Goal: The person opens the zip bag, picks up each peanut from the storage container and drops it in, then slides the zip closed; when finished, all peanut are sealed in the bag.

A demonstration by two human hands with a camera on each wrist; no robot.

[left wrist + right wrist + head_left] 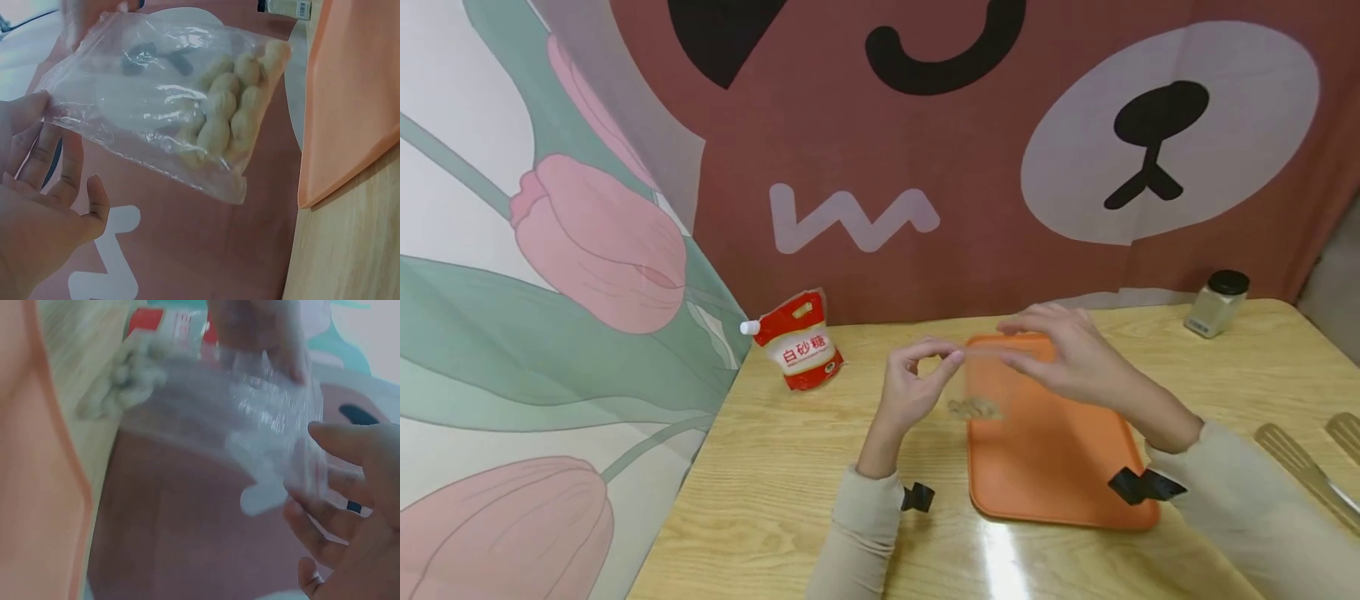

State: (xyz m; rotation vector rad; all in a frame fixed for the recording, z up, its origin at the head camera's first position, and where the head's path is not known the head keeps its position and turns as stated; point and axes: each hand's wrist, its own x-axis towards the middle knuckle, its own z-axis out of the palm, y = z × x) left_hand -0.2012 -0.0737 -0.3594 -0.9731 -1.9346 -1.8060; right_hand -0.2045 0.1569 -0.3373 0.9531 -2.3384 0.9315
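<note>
A clear zip bag [156, 81] with several unshelled peanuts [219, 119] at its bottom hangs over the left part of an orange tray [1052, 467]. My left hand [913, 379] pinches one top corner of the bag between thumb and finger. At the other end of its top edge is my right hand [1075, 354], thumb and fingers spread apart around the edge. In the right wrist view the right thumb [340, 440] lies close to that edge. Whether the right fingers touch the plastic is unclear. Blur softens the right hand in the left wrist view.
A red-and-white spouted sugar pouch [805, 346] stands at the back left of the wooden table [760, 517]. At the back right is a black-lidded jar [1217, 304]. Slotted turners [1296, 454] lie by the right edge. A printed cloth [850, 275] hangs behind.
</note>
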